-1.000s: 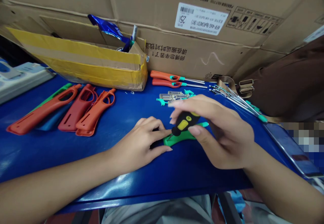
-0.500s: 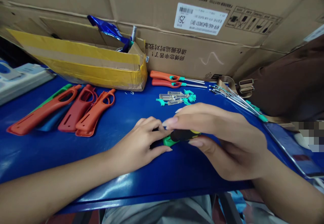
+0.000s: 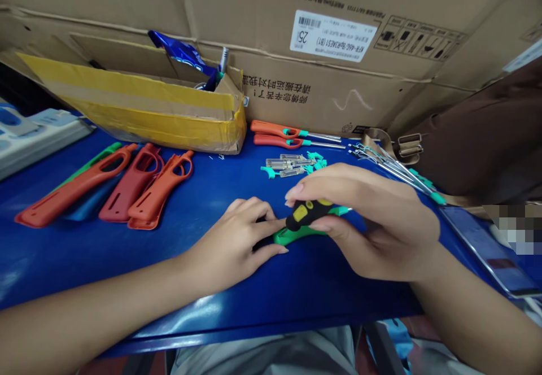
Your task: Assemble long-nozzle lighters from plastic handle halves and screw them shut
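Observation:
My right hand (image 3: 372, 222) grips a stubby black and yellow screwdriver (image 3: 309, 213) between thumb and fingers. The screwdriver stands over a green gas lighter (image 3: 300, 234) lying on the blue table; its tip is hidden. My left hand (image 3: 245, 234) pinches the lighter's left end, with the index finger reaching up to the screwdriver handle. A teal part and a bit of metal tube show at the lighter's right end. Just behind lie clear fuel tanks (image 3: 292, 172) and small teal triggers (image 3: 315, 159).
Orange and red lighter shells (image 3: 158, 197) lie at left. Two orange-red lighters (image 3: 277, 140) rest by the cardboard wall, near a yellow-taped box (image 3: 169, 121). Metal tubes with wires (image 3: 393, 166) and a phone (image 3: 486, 251) are at right; a power strip (image 3: 40, 138) is far left.
My right hand has turned and shifted slightly up, rotating the screwdriver so its yellow patches and more of the green lighter show. My left hand stays in place.

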Available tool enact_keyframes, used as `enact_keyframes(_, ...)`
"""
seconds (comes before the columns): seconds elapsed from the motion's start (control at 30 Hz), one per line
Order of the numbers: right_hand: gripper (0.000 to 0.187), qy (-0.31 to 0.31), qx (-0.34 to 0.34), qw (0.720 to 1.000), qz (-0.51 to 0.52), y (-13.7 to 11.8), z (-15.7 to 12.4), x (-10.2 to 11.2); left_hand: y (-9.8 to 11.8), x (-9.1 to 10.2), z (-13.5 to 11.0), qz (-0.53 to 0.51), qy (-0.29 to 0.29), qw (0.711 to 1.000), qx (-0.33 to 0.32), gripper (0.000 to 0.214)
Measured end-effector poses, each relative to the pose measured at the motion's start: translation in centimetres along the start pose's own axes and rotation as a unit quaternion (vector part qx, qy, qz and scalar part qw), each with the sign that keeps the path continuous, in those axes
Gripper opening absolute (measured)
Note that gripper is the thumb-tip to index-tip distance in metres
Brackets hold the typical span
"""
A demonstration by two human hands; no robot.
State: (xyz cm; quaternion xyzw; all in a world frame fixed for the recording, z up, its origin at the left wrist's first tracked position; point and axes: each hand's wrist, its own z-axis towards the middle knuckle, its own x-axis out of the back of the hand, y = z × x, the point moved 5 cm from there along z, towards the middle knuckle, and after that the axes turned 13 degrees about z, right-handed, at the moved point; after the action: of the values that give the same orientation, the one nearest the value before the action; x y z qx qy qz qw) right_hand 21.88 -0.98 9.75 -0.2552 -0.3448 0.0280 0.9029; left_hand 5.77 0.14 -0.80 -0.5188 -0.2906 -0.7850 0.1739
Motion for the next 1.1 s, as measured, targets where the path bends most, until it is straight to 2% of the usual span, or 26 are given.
enact_keyframes(0.2, 0.022, 0.002, -0.003, 0.997, -0.082, -0.7, 0.2, -0.6, 0.4, 0.0, 0.0, 0.039, -0.008, 0.999, -0.009, 0.027)
enact_keyframes(0.3, 0.019, 0.041, -0.019, 0.996, -0.080, -0.4, 0.3, -0.1, 0.5, 0.4, 0.3, 0.043, -0.021, 0.999, 0.000, 0.029)
enact_keyframes(0.4, 0.017, 0.140, -0.031, 0.987, -0.076, 0.3, 0.1, 2.1, 0.6, 1.1, 0.4, 0.055, -0.050, 0.997, 0.007, 0.033)
enact_keyframes(0.47, 0.014, 0.229, -0.042, 0.969, -0.087, 0.9, -0.4, 4.5, 0.6, 1.8, 0.3, 0.077, -0.068, 0.995, 0.014, 0.033)
enact_keyframes(0.5, 0.013, 0.260, -0.072, 0.958, -0.095, 1.4, -0.8, 5.7, 0.7, 2.2, 0.3, 0.092, -0.075, 0.993, 0.019, 0.032)
enact_keyframes(0.6, 0.014, 0.289, -0.131, 0.933, -0.168, 2.8, -2.0, 8.9, 0.9, 3.2, 0.3, 0.134, -0.068, 0.988, 0.032, 0.027)
enact_keyframes(0.73, 0.014, 0.242, -0.207, 0.898, -0.305, 5.3, -3.6, 11.1, 1.9, 2.9, 1.4, 0.145, -0.068, 0.987, 0.012, 0.034)
enact_keyframes(0.87, 0.009, 0.176, -0.317, 0.857, -0.366, 8.0, -5.1, 11.4, 2.8, 1.4, 3.3, 0.163, -0.102, 0.981, -0.013, 0.042)
enact_keyframes(0.97, 0.018, 0.086, -0.415, 0.819, -0.386, 9.6, -6.2, 11.6, 3.2, 0.4, 4.6, 0.182, -0.119, 0.976, -0.020, 0.046)
enact_keyframes(1.1, 0.032, -0.037, -0.529, 0.771, -0.353, 11.4, -8.5, 12.2, 3.8, -0.2, 5.9, 0.199, -0.158, 0.967, -0.026, 0.041)
